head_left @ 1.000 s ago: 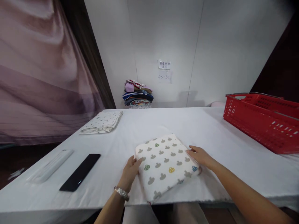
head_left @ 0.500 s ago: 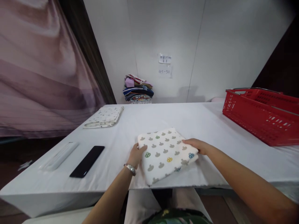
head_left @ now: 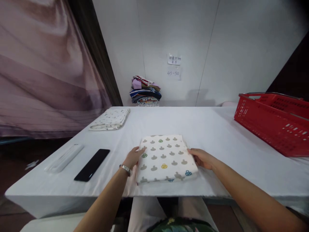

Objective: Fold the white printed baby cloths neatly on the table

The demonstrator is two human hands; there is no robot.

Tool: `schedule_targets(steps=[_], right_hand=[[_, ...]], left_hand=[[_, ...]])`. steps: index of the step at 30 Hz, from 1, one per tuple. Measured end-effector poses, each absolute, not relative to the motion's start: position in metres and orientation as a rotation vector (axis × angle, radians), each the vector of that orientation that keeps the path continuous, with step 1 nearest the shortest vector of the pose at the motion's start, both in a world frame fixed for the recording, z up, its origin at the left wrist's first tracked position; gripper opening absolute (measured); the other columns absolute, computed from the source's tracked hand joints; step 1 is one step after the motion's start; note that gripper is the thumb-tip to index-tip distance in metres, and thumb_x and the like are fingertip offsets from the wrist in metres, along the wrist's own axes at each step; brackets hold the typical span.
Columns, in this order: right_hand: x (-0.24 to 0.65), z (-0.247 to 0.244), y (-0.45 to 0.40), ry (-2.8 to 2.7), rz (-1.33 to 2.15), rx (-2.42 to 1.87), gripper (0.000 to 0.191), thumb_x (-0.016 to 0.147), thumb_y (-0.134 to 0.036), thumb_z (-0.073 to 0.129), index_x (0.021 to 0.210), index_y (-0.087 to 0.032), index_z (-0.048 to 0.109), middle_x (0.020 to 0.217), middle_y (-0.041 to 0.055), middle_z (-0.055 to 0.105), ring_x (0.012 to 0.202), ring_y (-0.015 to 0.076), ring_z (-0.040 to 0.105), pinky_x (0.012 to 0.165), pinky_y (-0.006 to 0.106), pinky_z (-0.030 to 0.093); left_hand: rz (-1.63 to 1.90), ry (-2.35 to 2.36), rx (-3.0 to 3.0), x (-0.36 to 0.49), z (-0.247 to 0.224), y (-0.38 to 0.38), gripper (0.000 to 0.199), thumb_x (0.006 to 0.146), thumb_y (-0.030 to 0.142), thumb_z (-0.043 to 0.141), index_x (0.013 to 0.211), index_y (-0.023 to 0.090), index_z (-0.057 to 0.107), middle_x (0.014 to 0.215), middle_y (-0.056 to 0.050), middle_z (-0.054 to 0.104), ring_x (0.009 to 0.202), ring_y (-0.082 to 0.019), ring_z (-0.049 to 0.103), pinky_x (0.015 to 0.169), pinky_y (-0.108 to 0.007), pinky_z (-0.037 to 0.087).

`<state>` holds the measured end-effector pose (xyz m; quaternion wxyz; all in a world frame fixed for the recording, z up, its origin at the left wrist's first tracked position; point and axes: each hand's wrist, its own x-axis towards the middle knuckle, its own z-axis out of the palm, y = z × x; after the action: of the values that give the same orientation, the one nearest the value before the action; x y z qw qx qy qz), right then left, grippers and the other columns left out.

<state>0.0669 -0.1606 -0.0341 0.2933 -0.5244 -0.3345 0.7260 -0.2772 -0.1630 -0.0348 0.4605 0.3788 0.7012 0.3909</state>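
Left hand, lower centre: fingers extended toward the upper right, thumb uppermost; a silvery band encircles the wrist, and the forearm descends to the bottom edge, left of centre. Right hand, right of centre: fingers directed leftward and slightly curled, back facing upward; the bare forearm runs obliquely to the lower right corner.

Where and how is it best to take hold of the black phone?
From above, probably with the left hand, the nearer one, pinch the black phone across its middle by the two long edges: it lies flat on the white table and is narrow that way.
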Motion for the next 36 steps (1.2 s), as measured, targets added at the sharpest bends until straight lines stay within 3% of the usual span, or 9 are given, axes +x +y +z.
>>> schedule_targets(steps=[5, 10, 17, 22, 26, 31, 36], right_hand=[[0.060, -0.033, -0.156, -0.752, 2.032, -1.301, 0.034, 0.080, -0.037, 0.062, 0.103, -0.012, 0.059, 0.094, 0.0114, 0.069, 0.082, 0.0200, 0.066, 0.080, 0.034, 0.051], [0.053, -0.032, -0.155, -0.828, 2.097, -1.146, 0.041, 0.082, -0.037, 0.061, 0.113, -0.012, 0.055, 0.105, 0.0154, 0.067, 0.093, 0.0229, 0.065, 0.090, 0.039, 0.047], [0.047, -0.030, -0.146, -0.779, 2.197, -1.174, 0.044, 0.082, -0.041, 0.058, 0.112, -0.009, 0.055, 0.102, 0.0176, 0.068, 0.093, 0.0250, 0.065, 0.087, 0.040, 0.049], [0.049, -0.028, -0.149, -0.886, 2.127, -1.171, 0.046, 0.076, -0.026, 0.061, 0.119, -0.013, 0.050, 0.104, 0.0159, 0.067, 0.092, 0.0264, 0.065, 0.081, 0.042, 0.052], [0.053, -0.029, -0.154, -0.957, 2.032, -1.088, 0.056, 0.072, -0.021, 0.064, 0.124, -0.017, 0.044, 0.109, 0.0145, 0.065, 0.092, 0.0273, 0.065, 0.079, 0.042, 0.052], [0.054, -0.039, -0.154, -0.943, 1.926, -1.099, 0.062, 0.071, -0.024, 0.066, 0.127, -0.017, 0.042, 0.108, 0.0138, 0.066, 0.093, 0.0287, 0.065, 0.078, 0.041, 0.052], [0.054, -0.042, -0.153, -0.994, 1.837, -1.235, 0.065, 0.071, -0.028, 0.069, 0.129, -0.019, 0.041, 0.113, 0.0128, 0.064, 0.094, 0.0283, 0.064, 0.080, 0.040, 0.052]], left_hand=[[0.864, 1.834, 1.160, -0.272, -0.034, -0.176, 0.064, 0.064, 0.035, 0.074, 0.121, 0.015, 0.051, 0.111, -0.013, 0.064, 0.096, -0.026, 0.063, 0.081, -0.035, 0.050], [0.890, 1.800, 1.169, -0.270, -0.038, -0.177, 0.062, 0.067, 0.029, 0.071, 0.123, 0.016, 0.049, 0.108, -0.011, 0.065, 0.094, -0.024, 0.063, 0.080, -0.034, 0.051], [0.995, 1.680, 0.934, -0.267, -0.039, -0.178, 0.060, 0.063, 0.027, 0.075, 0.117, 0.014, 0.052, 0.105, -0.013, 0.066, 0.089, -0.024, 0.065, 0.074, -0.034, 0.054], [1.051, 1.362, 0.729, -0.261, -0.026, -0.183, 0.046, 0.063, 0.027, 0.076, 0.102, 0.011, 0.059, 0.094, -0.014, 0.069, 0.078, -0.024, 0.068, 0.067, -0.034, 0.056], [1.163, 1.271, 0.736, -0.260, -0.019, -0.178, 0.052, 0.063, 0.022, 0.076, 0.110, 0.014, 0.056, 0.101, -0.012, 0.068, 0.082, -0.024, 0.067, 0.069, -0.033, 0.056], [1.189, 1.320, 0.846, -0.263, -0.026, -0.155, 0.063, 0.059, 0.023, 0.078, 0.117, 0.017, 0.053, 0.104, -0.009, 0.067, 0.084, -0.022, 0.066, 0.071, -0.033, 0.055], [1.088, 1.544, 0.966, -0.264, -0.037, -0.141, 0.051, 0.057, 0.020, 0.079, 0.104, 0.015, 0.060, 0.094, -0.007, 0.069, 0.082, -0.022, 0.065, 0.069, -0.031, 0.055]])
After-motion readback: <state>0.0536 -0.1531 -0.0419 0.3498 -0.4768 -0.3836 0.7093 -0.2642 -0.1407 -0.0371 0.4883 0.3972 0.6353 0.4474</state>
